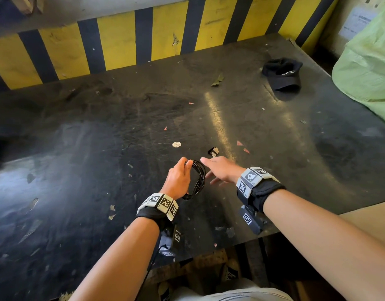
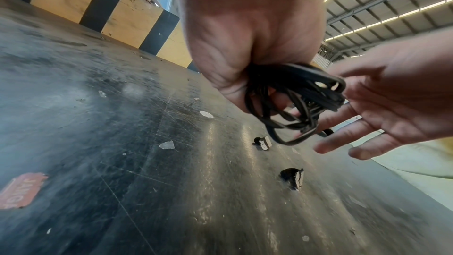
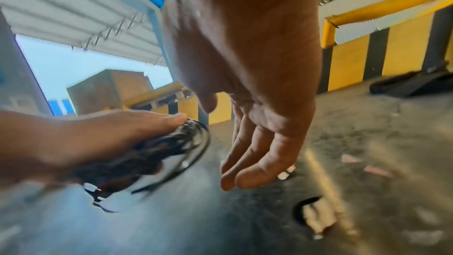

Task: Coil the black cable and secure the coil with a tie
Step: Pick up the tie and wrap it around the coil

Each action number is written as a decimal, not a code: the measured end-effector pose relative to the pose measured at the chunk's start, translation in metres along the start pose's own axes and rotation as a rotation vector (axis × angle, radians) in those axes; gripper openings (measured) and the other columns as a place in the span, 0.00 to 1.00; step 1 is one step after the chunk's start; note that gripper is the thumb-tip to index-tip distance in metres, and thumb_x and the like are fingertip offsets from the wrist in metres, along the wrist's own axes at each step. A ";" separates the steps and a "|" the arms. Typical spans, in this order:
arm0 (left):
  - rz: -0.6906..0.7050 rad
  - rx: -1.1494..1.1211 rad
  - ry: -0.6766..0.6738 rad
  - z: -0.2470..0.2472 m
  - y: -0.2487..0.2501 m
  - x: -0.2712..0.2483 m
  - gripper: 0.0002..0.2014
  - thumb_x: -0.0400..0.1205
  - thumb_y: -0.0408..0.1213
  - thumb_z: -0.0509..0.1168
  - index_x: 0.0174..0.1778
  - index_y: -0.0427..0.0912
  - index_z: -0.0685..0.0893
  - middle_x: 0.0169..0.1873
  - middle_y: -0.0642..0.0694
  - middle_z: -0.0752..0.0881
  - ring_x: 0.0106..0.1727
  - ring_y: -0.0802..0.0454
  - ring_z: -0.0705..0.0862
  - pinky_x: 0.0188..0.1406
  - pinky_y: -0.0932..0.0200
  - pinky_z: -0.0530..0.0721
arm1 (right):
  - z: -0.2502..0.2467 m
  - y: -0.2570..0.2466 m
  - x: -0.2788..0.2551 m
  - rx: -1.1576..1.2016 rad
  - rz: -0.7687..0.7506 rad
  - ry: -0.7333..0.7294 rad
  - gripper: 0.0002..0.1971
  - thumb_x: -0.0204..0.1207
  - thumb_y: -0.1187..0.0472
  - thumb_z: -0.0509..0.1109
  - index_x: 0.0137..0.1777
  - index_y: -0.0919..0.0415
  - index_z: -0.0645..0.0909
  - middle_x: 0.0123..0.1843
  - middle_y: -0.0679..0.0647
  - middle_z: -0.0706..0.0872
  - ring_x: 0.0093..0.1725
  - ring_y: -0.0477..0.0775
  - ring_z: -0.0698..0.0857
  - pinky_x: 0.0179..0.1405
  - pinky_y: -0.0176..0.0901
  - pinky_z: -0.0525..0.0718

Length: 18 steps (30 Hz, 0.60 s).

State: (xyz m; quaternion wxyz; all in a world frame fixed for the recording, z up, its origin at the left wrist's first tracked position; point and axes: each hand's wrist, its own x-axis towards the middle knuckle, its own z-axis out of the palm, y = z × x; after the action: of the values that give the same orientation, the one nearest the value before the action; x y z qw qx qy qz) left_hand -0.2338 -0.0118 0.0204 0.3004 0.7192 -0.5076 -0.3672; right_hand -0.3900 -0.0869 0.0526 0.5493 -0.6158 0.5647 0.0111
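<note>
My left hand (image 1: 178, 179) grips a coil of black cable (image 1: 197, 180) just above the dark table (image 1: 96, 148), several loops bunched in its fist. In the left wrist view the coiled black cable (image 2: 301, 102) hangs below the left hand (image 2: 245, 36). My right hand (image 1: 219, 171) hovers open just right of the coil, fingers spread and empty; the same right hand (image 3: 257, 94) shows a bare palm. A small black-and-white tie (image 1: 213, 151) lies on the table beyond the right fingers. The left wrist view shows two such ties (image 2: 263, 143) (image 2: 293, 177).
A black cap (image 1: 282, 73) lies at the table's far right, beside a green bag (image 1: 369, 68). A yellow-and-black striped wall (image 1: 122, 44) bounds the back. Paper scraps dot the surface. The table's front edge (image 1: 230, 246) is near my wrists, a cardboard box (image 1: 371, 220) at right.
</note>
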 end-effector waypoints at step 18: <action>-0.021 0.130 -0.063 0.015 -0.023 0.069 0.17 0.93 0.50 0.52 0.39 0.48 0.67 0.27 0.45 0.79 0.27 0.47 0.78 0.32 0.46 0.79 | -0.057 0.040 0.132 -0.679 -0.182 0.230 0.21 0.80 0.62 0.66 0.66 0.36 0.80 0.65 0.53 0.85 0.67 0.63 0.84 0.83 0.69 0.62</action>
State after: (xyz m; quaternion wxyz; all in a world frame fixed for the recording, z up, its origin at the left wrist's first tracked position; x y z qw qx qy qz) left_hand -0.2199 -0.0714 -0.0220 0.2332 0.7304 -0.5320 -0.3593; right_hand -0.4050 -0.2067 -0.0353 0.2457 -0.8078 0.5299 0.0797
